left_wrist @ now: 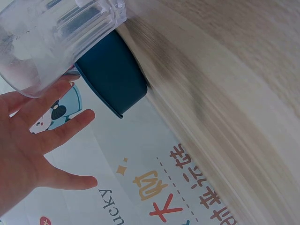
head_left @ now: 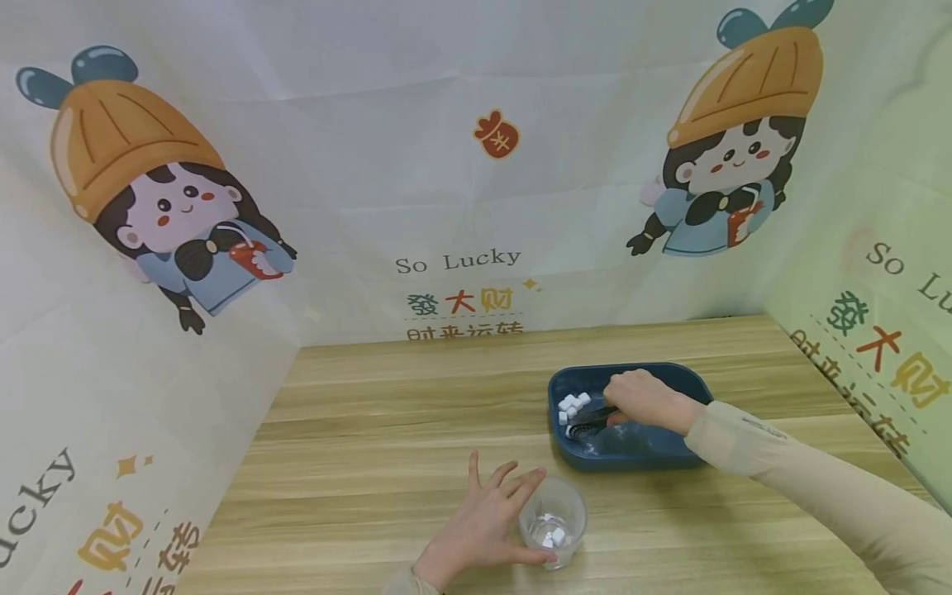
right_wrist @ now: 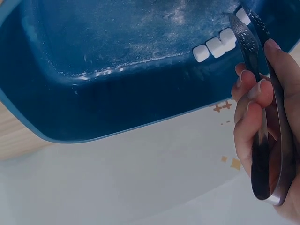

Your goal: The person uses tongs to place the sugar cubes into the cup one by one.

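Observation:
My right hand (head_left: 645, 400) reaches over the dark blue tray (head_left: 640, 463) and grips metal tongs (right_wrist: 283, 154) with perforated tips. In the right wrist view the tong tips straddle a white sugar cube (right_wrist: 243, 17) in the tray. Several more sugar cubes (head_left: 571, 403) lie clustered by the tray's left end, with white grains scattered over its floor. My left hand (head_left: 483, 521) holds a clear cup (head_left: 573, 504) between thumb and index finger, its other fingers spread. Upright on the table, the cup contains several sugar cubes (head_left: 556, 537).
The wood-grain table (head_left: 372, 413) is bounded at the back and both sides by a white printed cloth (head_left: 357, 182). The cup stands in front of the tray, a little left of its middle. My right sleeve (head_left: 803, 487) passes over the tray's right front corner.

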A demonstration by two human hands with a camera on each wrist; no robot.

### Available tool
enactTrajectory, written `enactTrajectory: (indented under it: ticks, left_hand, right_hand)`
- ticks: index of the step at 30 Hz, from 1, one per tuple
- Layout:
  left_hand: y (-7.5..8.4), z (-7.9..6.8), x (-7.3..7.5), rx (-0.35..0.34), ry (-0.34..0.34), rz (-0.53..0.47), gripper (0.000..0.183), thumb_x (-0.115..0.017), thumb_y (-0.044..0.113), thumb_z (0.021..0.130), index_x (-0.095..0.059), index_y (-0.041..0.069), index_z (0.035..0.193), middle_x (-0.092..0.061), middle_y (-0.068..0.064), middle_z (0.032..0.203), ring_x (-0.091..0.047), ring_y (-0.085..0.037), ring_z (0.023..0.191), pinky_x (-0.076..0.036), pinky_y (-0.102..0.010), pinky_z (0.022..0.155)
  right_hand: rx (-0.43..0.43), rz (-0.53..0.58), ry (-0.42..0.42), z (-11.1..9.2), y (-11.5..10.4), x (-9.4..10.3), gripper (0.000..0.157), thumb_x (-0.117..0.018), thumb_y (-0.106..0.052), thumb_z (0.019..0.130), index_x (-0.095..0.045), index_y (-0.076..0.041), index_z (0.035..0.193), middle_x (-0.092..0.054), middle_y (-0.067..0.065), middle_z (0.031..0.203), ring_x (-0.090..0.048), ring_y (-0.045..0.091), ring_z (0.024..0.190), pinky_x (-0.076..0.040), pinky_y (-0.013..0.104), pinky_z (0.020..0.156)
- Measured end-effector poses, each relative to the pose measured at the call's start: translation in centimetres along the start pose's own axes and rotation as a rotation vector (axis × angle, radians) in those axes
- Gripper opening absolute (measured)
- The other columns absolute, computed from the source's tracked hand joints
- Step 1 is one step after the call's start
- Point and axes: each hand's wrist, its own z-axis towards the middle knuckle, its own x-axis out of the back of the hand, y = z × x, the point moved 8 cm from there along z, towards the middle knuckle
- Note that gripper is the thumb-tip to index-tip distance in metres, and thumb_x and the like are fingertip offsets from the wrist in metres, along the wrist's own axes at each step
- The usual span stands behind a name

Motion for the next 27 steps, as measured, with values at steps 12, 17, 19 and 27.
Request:
enactTrajectory:
  ticks: [12, 17, 19, 27]
  left_hand:
    - [-0.1, 0.0, -0.2, 0.003, -0.007, -0.015, 0.092, -0.052, 0.075, 0.065, -0.038, 0.016, 0.135, -0.049, 0.008, 0.132, -0.046, -0.026, 0.12, -0.019, -0.071, 0.093]
    - [0.0, 0.0, -0.2, 0.0, 0.01, 0.013, 0.092, -0.053, 0.075, 0.064, -0.039, 0.017, 0.134, -0.05, 0.008, 0.131, -0.047, -0.025, 0.119, -0.019, -0.07, 0.094]
    - [0.0, 0.0, -0.1, -0.001, 0.011, 0.014, 0.092, -0.053, 0.075, 0.064, -0.039, 0.017, 0.134, -0.05, 0.008, 0.131, -0.047, -0.025, 0.119, -0.019, -0.07, 0.093]
    - [0.0, 0.0, -0.2, 0.002, 0.001, 0.0, 0.093, -0.053, 0.075, 0.064, -0.038, 0.016, 0.134, -0.049, 0.008, 0.131, -0.046, -0.026, 0.12, -0.018, -0.071, 0.093]
  right_hand:
    - [-0.044, 0.059, -0.015, -1.1, 0.5, 1.5, 0.02, -0.071, -0.027, 0.071, -0.071, -0.008, 0.074, -0.067, 0.002, 0.067, -0.059, 0.011, 0.055, -0.048, 0.024, 0.051]
    - [-0.056, 0.053, -0.005, -1.7, 1.0, 1.8, 0.022, -0.071, -0.027, 0.071, -0.071, -0.007, 0.079, -0.069, 0.004, 0.072, -0.061, 0.013, 0.059, -0.05, 0.024, 0.054]
    - [-0.052, 0.035, 0.002, -1.9, 1.1, 1.8, 0.023, -0.071, -0.028, 0.071, -0.071, -0.007, 0.079, -0.069, 0.004, 0.073, -0.062, 0.013, 0.06, -0.05, 0.024, 0.054]
    - [-0.055, 0.016, 0.016, -2.7, 1.7, 1.9, 0.024, -0.071, -0.028, 0.071, -0.072, -0.006, 0.079, -0.07, 0.004, 0.074, -0.063, 0.012, 0.058, -0.05, 0.024, 0.052]
